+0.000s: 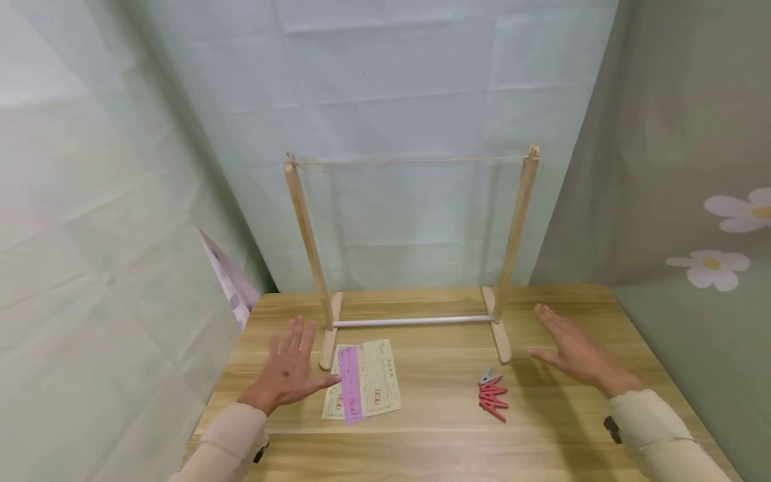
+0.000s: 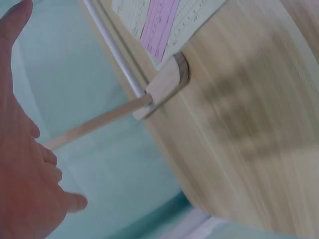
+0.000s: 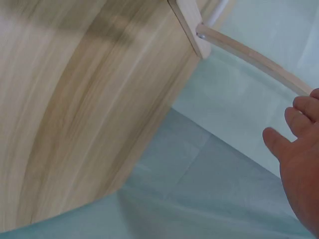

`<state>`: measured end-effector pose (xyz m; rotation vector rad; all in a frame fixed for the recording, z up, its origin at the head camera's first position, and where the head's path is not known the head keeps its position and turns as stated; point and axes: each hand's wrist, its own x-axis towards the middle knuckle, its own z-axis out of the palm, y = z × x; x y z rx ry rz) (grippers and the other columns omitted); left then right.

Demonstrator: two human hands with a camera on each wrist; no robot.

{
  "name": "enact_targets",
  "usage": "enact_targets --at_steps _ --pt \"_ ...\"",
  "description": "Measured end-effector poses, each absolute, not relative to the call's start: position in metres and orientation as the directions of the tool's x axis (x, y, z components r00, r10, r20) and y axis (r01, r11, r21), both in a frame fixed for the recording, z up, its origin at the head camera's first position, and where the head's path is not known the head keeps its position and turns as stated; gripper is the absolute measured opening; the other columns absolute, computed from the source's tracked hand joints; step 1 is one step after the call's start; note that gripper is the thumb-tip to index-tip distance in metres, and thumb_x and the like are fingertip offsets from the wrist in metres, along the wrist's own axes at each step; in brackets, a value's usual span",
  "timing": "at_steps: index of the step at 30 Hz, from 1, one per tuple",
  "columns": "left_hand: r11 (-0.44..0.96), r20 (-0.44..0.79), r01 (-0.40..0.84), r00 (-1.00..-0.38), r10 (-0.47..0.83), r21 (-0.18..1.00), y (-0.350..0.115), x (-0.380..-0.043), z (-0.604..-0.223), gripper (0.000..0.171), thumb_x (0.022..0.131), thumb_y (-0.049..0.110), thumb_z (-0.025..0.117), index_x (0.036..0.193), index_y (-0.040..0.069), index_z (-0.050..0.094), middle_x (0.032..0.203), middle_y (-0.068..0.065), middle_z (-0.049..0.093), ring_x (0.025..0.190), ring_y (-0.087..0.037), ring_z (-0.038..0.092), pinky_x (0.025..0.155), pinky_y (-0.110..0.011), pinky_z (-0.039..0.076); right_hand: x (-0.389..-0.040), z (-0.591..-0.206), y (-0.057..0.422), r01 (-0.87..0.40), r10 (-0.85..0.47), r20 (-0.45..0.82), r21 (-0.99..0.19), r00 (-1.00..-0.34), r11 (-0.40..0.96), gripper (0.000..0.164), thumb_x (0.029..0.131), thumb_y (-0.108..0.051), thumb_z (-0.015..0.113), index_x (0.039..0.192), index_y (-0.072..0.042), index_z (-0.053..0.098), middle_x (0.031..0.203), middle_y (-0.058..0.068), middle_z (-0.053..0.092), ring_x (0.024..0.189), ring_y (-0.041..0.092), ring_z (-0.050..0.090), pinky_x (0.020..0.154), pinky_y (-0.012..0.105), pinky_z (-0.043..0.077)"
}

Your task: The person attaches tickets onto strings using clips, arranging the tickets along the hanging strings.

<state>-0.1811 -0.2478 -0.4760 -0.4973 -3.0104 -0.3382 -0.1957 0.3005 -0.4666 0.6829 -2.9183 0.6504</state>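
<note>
My left hand (image 1: 288, 375) is held over the table's left side with fingers spread, its thumb tip overlapping the edge of the paper slips in the head view. Those slips, two pale yellow ones (image 1: 381, 375) and a purple one (image 1: 350, 383), lie overlapped on the table. My right hand (image 1: 572, 349) hovers on the other side with straight fingers and holds nothing. Between the hands, a wooden frame (image 1: 306, 234) stands upright, with a thin string (image 1: 409, 161) tied across its top. Several red clothespins (image 1: 494, 398) and a grey one (image 1: 488, 377) lie in a row nearer the right hand.
A white rod (image 1: 415, 322) joins the frame's two feet low down. The wood-grain table (image 1: 434, 442) ends just behind the frame. Pale cloth curtains (image 1: 397, 80) hang at the back and both sides, the right one (image 1: 650, 167) with white flowers.
</note>
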Motion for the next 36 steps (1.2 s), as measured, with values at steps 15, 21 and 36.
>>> enact_targets --at_steps 15,21,36 --pt "0.862 0.124 0.357 -0.934 0.336 0.359 -0.231 -0.195 -0.502 0.111 0.081 0.061 0.074 0.151 -0.011 0.026 0.153 -0.031 0.032 0.142 -0.046 0.030 0.113 -0.057 0.028 -0.208 -0.496 0.289 -0.501 -0.467 0.191 -0.443 -0.863 0.743 0.069 0.091 -0.016 0.074 0.143 0.015 0.040 0.145 0.036 0.041 0.130 0.054 0.040 0.104 0.066 0.032" --pt "0.860 0.092 0.340 -0.939 0.331 0.381 -0.227 -0.197 -0.518 0.110 0.081 0.061 0.075 0.153 -0.007 0.027 0.154 -0.028 0.035 0.138 -0.043 0.036 0.111 -0.056 0.033 -0.210 -0.509 0.284 -0.514 -0.489 0.182 -0.454 -0.853 0.728 0.066 0.090 -0.010 0.075 0.142 0.014 0.043 0.142 0.034 0.046 0.128 0.052 0.046 0.103 0.062 0.038" --pt "0.822 0.058 0.271 -0.958 0.281 0.500 -0.216 -0.208 -0.546 0.088 0.079 0.038 0.086 0.144 -0.006 0.046 0.142 -0.021 0.053 0.128 -0.033 0.047 0.107 -0.050 0.041 -0.218 -0.531 0.272 -0.596 -0.578 0.192 -0.438 -0.793 0.673 0.044 0.085 0.006 0.073 0.126 0.014 0.059 0.125 0.030 0.062 0.114 0.048 0.059 0.095 0.058 0.047"
